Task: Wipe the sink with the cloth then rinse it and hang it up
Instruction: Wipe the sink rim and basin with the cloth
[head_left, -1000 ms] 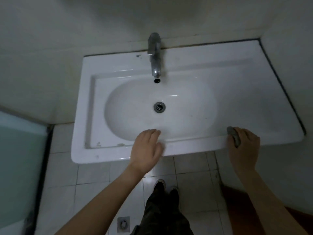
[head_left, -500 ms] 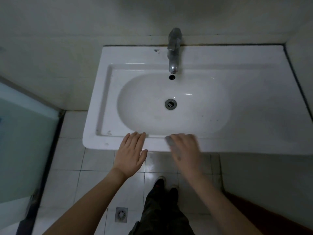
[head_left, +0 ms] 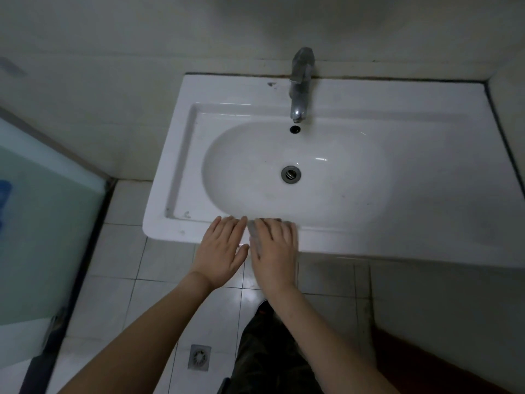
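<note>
The grey cloth (head_left: 253, 233) is pressed against the front rim of the sink (head_left: 369, 240), at lower centre of the frame, under the straight, spread fingers of the right hand (head_left: 274, 245). The left hand (head_left: 223, 247) is laid flat and empty on the rim just to the left, almost touching. The cloth's long axis cannot be told, since most of it is covered. The bowl lies directly above in the frame.

No legible text, labels or nos. anywhere in frame. Blue marking (head_left: 4, 191) on frosted glass panel (head_left: 48, 228), far left edge, maybe lettering; too blurred & cropped to read.
</note>
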